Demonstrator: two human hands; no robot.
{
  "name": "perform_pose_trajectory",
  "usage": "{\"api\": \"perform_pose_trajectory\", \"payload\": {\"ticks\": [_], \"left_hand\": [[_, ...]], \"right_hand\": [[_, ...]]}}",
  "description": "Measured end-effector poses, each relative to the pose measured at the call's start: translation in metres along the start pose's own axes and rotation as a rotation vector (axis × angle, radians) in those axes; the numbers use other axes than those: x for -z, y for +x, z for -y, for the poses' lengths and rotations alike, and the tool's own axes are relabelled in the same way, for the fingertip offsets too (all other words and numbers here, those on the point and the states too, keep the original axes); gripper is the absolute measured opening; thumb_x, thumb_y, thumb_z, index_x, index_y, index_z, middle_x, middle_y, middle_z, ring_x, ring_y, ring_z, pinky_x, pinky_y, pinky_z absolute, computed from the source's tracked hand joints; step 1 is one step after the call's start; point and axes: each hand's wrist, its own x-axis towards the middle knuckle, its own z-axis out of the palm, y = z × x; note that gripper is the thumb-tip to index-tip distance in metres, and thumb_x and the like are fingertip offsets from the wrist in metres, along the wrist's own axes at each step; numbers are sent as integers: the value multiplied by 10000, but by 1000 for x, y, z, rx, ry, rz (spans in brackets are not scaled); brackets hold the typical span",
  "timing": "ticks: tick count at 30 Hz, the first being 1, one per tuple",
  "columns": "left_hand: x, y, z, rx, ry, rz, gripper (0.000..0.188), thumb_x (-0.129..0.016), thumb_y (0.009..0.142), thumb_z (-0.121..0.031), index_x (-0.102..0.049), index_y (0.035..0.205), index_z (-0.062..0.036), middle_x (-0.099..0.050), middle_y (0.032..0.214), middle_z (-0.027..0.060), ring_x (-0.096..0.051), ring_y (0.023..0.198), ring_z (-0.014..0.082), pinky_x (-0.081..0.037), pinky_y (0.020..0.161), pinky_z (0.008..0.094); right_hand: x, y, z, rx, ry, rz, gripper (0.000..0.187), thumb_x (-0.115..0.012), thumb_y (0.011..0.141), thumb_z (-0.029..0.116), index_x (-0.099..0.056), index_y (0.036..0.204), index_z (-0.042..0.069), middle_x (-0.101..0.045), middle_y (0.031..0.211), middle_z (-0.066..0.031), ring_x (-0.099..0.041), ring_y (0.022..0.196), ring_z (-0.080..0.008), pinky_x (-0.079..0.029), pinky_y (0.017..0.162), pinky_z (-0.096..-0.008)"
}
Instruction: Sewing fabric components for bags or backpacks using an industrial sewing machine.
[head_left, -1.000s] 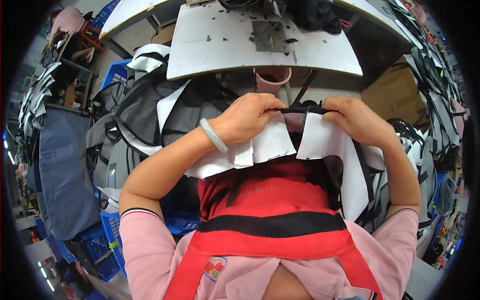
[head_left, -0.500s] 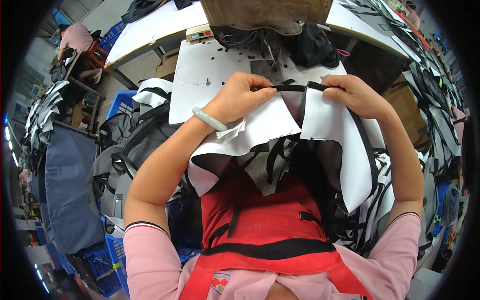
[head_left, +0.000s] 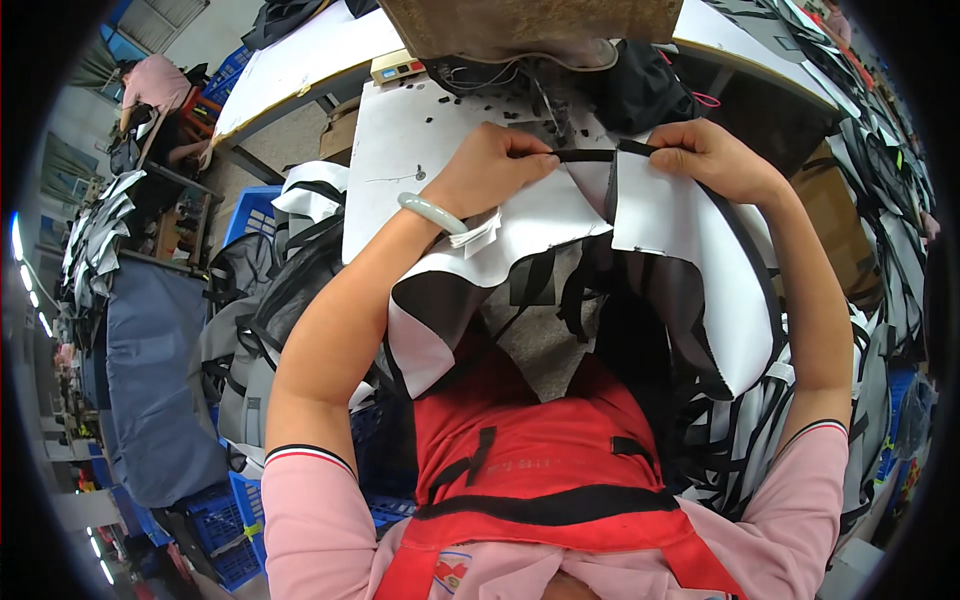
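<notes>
Between my hands stretches a white-backed fabric piece (head_left: 690, 225) with black binding along its top edge. My left hand (head_left: 497, 165), wearing a pale bangle (head_left: 432, 211) on its wrist, pinches that edge between thumb and bent fingers. A small bundle of white tags (head_left: 477, 234) hangs beside the bangle. To the right, my right hand (head_left: 712, 163) grips the bound edge near a seam. The lower flaps of the fabric droop over my red apron (head_left: 540, 425), showing dark inner sides. My left fingertips are partly hidden by the hand.
Ahead stands a brown, worn machine (head_left: 530, 35) over a white worktable (head_left: 390, 160) strewn with dark scraps. A small control box (head_left: 397, 67) sits at its left. Grey and black bags (head_left: 250, 350) are piled on my left, more fabric pieces on my right. Another person (head_left: 155, 85) works far left.
Both hands have lifted the fabric's bound edge slightly farther from me, with their pinches kept. The flaps have swung a little, baring more floor between them. The whole view has shifted slightly.
</notes>
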Motion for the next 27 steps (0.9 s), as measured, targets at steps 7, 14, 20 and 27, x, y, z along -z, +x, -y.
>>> {"api": "perform_pose_trajectory", "payload": {"ticks": [7, 14, 20, 27], "left_hand": [[3, 10, 0, 83, -22, 56, 298, -691, 865, -210, -698, 996, 57, -660, 776, 37, -542, 678, 71, -442, 615, 217], [10, 16, 4, 75, -33, 31, 293, -693, 857, -195, -696, 1012, 55, -676, 825, 43, -567, 717, 77, -464, 663, 212], [8, 27, 4, 92, -11, 26, 280, -695, 851, -183, -698, 1009, 47, -676, 834, 38, -565, 713, 69, -461, 662, 204], [16, 22, 7, 100, -141, 31, 289, -685, 864, -172, -681, 1045, 53, -680, 871, 34, -582, 741, 55, -462, 677, 187]], "right_hand": [[6, 9, -9, -2, 22, -13, 401, -628, 908, 317, -643, 1144, -7, -671, 986, -115, -626, 920, -198, -459, 917, -288], [9, 16, -7, 54, -19, -75, 380, -645, 892, 338, -680, 1097, 19, -672, 957, -92, -637, 857, -178, -482, 893, -274], [17, 27, -17, 60, -90, -87, 393, -642, 892, 366, -689, 1087, 28, -676, 941, -96, -647, 864, -183, -486, 905, -279], [17, 29, -14, 134, -98, -68, 332, -608, 930, 307, -653, 1018, -10, -624, 857, -24, -556, 791, -103, -461, 800, -247]]}}
